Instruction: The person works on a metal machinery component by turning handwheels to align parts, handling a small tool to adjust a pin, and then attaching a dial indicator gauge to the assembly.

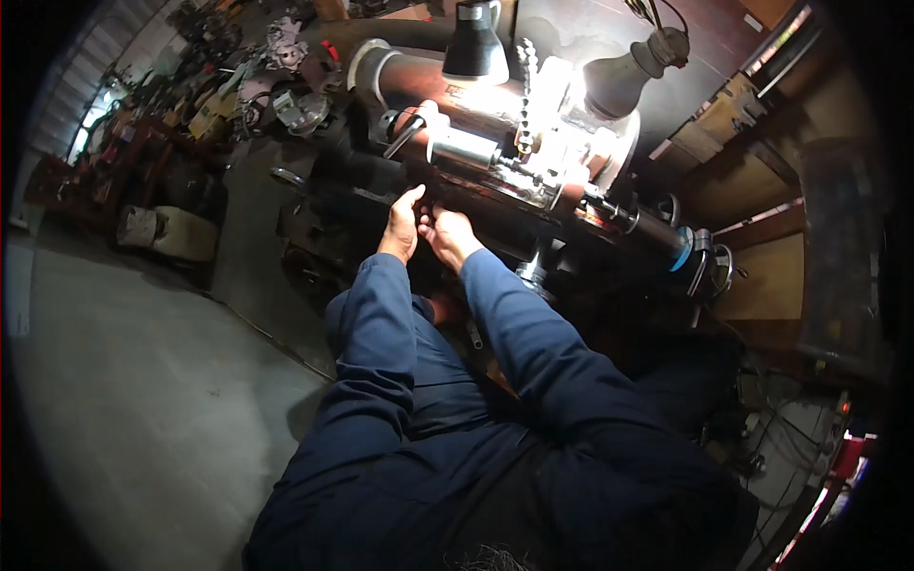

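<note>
Clutter of metal parts (276, 86) fills the upper left of the frame. Left hand (402, 226), at centre, presses against the dark side of the machine (495, 181), fingers bent; whether it grips anything cannot be told. Right hand (447, 233) touches it just to the right, grip hidden. Two lamps (476, 43) light the bright metal cylinder (462, 147) in the upper centre
</note>
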### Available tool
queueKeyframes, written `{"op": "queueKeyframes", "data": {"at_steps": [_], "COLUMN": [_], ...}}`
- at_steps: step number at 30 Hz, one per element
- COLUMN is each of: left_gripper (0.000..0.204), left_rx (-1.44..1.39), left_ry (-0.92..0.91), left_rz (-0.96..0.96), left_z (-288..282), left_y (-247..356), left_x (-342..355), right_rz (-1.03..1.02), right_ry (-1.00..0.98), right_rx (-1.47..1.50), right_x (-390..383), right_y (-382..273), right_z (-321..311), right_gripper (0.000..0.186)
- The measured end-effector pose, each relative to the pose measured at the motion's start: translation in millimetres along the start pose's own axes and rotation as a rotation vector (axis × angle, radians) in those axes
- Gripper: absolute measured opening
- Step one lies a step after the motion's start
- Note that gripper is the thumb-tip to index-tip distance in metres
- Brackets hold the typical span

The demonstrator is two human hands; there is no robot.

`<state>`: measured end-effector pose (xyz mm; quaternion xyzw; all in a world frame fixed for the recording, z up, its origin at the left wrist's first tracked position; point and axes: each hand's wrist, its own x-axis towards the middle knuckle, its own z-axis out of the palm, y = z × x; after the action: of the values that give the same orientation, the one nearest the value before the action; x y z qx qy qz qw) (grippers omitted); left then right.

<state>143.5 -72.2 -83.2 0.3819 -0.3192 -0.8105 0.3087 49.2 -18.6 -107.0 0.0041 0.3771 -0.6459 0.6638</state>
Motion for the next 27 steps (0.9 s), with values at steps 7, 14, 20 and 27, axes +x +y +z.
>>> {"op": "queueKeyframes", "data": {"at_steps": [7,14,20,27], "left_gripper": [0.022,0.018,0.019,0.019], "left_rx": [0.080,0.128,0.109,0.425], "left_ry": [-0.021,-0.062,0.002,0.107], "left_rz": [0.015,0.184,0.069,0.064], "left_z": [-0.7,-3.9,-27.2,35.1], "left_y": [5.4,10.8,6.3,9.5], "left_x": [-7.2,8.1,7.3,-0.4], "right_rz": [-0.285,-0.017,0.203,0.137], "right_ry": [0.220,0.041,0.033,0.175], "right_rx": [-0.329,0.376,0.671,0.630], "right_x": [-5.7,16.8,14.0,37.1], "right_y": [23.3,18.6,15.9,7.9], "right_z": [8.2,2.2,28.3,-5.4], "right_gripper": [0.029,0.020,0.025,0.022]}}
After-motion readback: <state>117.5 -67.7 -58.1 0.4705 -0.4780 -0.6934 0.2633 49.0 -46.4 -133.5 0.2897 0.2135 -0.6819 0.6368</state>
